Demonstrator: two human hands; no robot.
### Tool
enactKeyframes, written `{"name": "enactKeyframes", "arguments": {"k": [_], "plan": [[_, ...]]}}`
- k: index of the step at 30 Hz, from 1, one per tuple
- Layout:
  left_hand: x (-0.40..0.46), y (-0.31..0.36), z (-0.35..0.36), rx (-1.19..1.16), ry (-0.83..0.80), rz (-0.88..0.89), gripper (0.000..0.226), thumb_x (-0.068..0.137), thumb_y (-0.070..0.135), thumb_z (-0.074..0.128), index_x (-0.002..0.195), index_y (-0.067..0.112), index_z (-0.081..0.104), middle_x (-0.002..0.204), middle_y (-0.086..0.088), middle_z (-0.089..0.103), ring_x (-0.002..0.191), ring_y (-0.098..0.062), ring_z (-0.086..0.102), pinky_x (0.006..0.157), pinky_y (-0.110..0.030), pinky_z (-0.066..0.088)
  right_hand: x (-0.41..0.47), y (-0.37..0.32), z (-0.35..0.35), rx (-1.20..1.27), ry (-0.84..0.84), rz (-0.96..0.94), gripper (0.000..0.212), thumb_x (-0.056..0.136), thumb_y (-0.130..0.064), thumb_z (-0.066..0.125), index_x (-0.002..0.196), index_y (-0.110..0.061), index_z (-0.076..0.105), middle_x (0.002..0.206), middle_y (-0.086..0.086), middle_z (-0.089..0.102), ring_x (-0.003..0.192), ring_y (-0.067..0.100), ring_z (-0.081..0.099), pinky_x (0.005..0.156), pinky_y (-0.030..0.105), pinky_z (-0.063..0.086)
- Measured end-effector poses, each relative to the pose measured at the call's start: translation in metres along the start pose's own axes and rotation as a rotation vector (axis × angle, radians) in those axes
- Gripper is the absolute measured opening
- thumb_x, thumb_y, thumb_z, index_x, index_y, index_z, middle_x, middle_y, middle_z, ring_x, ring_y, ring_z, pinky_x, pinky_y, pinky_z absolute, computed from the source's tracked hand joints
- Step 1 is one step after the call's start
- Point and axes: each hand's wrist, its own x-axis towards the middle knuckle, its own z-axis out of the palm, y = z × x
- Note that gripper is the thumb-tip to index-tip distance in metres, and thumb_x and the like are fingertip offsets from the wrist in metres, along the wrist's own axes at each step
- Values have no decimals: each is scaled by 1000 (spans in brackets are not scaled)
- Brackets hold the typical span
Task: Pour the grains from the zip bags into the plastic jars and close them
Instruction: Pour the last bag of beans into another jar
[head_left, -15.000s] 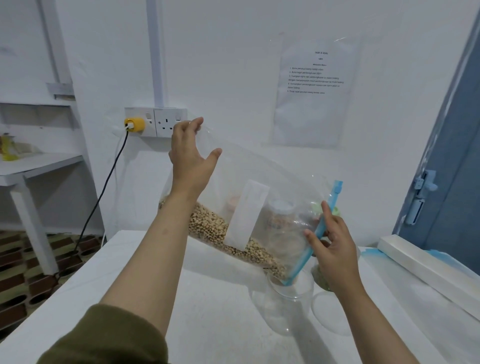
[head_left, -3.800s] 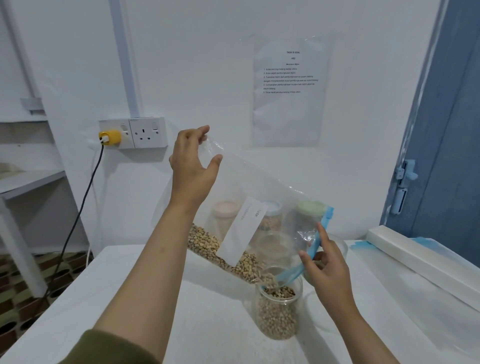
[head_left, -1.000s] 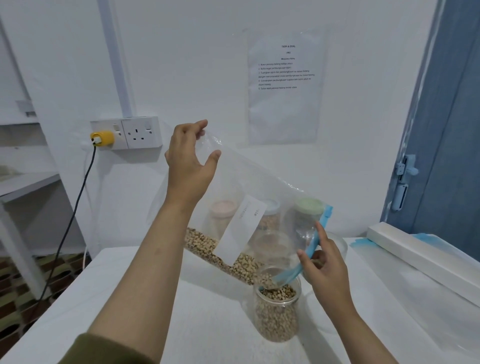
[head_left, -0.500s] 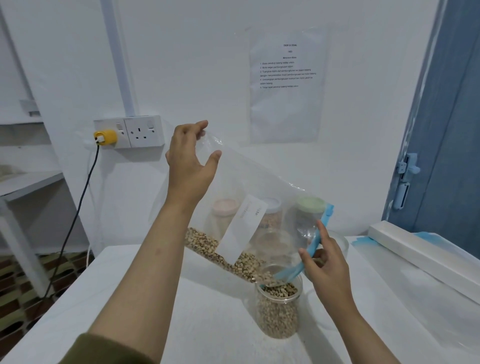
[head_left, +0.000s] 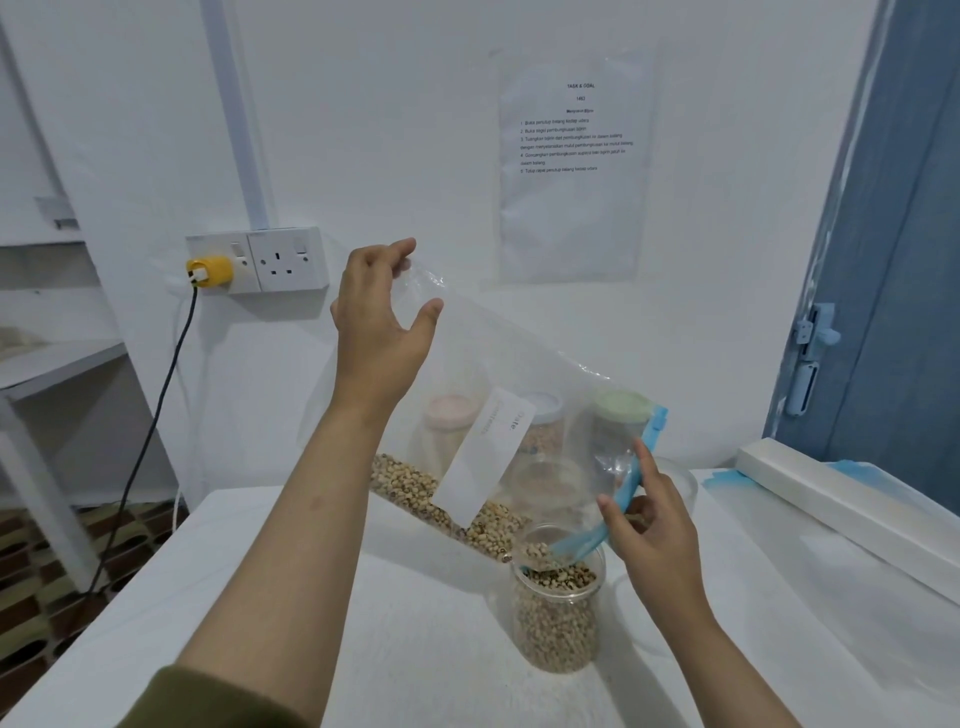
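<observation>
A clear zip bag (head_left: 524, 374) with a white label and a blue zip strip hangs tilted over the table, its mouth down to the right. My left hand (head_left: 382, 322) pinches the bag's raised bottom corner. My right hand (head_left: 647, 525) holds the blue zip edge at the mouth, right above an open clear plastic jar (head_left: 558, 618). Pale beans (head_left: 415, 493) lie along the bag's lower edge and spill into the jar, which is filled almost to its rim.
Behind the bag, three lidded jars stand by the wall: pink lid (head_left: 451, 410), white lid (head_left: 543, 408), green lid (head_left: 621, 402). A clear container (head_left: 680, 480) sits behind my right hand. A long white box (head_left: 831, 499) lies at right. Wall socket (head_left: 260, 260) with a cable at left.
Over the last seconds beans have run from the bag into the jar, so the jar's level has risen and the bag holds fewer. Both hands stay in nearly the same places.
</observation>
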Motion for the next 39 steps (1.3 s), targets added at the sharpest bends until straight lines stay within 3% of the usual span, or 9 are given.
{"name": "enactKeyframes", "arguments": {"k": [12,22,28,34,37,39], "plan": [[4,5,2,-35,-7,22,53,83,21,67,134,18,52,117,9,43,109,8,47,106,-53,39,-2,0,0,19,9,-19,68,92,-13,66,148,-39,36,109,-3,54,85,6,62,73,16,54],[6,9,1,-20,-4,42,53,83,20,67,134,16,52,119,8,44,110,3,48,104,-53,40,-1,2,0,24,9,-23,69,92,-13,66,149,-39,37,100,-18,52,85,11,62,75,27,57],[4,10,2,-20,-8,38,53,83,21,67,134,17,52,119,8,44,112,-1,50,104,-54,40,0,4,1,-12,75,-86,68,90,-7,69,148,-32,42,119,-17,39,97,17,61,80,24,58],[3,8,5,-15,-6,45,53,84,22,67,134,16,52,119,8,43,110,4,48,103,-55,40,3,13,3,-316,197,-269,54,82,-12,77,133,-18,60,120,-5,34,103,17,48,79,36,55],[3,7,5,-9,-1,47,53,84,22,67,134,16,52,118,9,43,108,11,45,103,-55,40,8,14,6,-604,192,-462,47,81,-9,79,125,-20,66,112,3,49,103,20,44,85,28,39],[3,7,6,-8,-1,46,53,84,21,68,134,17,52,118,9,43,108,10,45,103,-55,40,12,9,12,-685,142,-600,43,84,-10,72,124,-26,64,112,0,52,102,25,48,87,31,32]]}}
